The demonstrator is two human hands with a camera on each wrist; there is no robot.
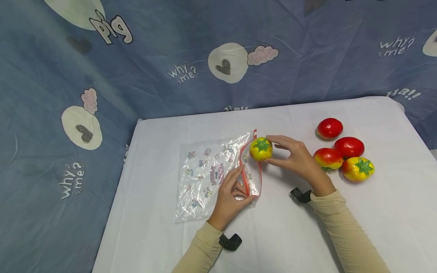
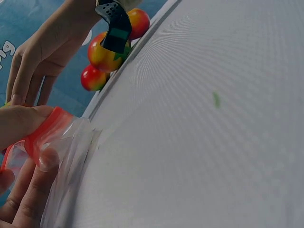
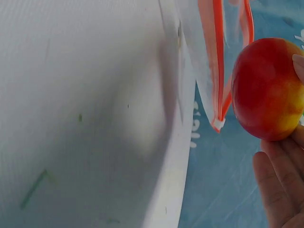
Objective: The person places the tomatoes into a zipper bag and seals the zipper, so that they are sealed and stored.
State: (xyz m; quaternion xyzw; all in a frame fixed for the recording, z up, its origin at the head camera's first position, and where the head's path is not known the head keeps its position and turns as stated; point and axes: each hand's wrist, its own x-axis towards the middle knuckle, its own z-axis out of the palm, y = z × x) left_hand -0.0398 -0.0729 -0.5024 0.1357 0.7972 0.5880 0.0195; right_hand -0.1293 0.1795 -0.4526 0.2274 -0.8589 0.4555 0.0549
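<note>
A clear zip bag [image 1: 201,178] with small printed figures lies flat, its red-edged mouth facing right. My left hand [image 1: 230,199] pinches the red zip edge [image 2: 45,133] between thumb and fingers, and the mouth stands parted. My right hand [image 1: 295,157] holds a toy tomato [image 1: 261,149] between thumb and fingers, right at the bag's mouth. Its top is yellow with a green leaf; the right wrist view shows the red side of the same tomato [image 3: 266,90] beside the red strip.
Several more red and yellow toy tomatoes [image 1: 349,147] sit in a group on the white-covered table [image 1: 283,235], right of my right hand. Behind the table hangs a blue printed cloth [image 1: 191,38]. Each wrist wears a black strap [image 1: 230,242].
</note>
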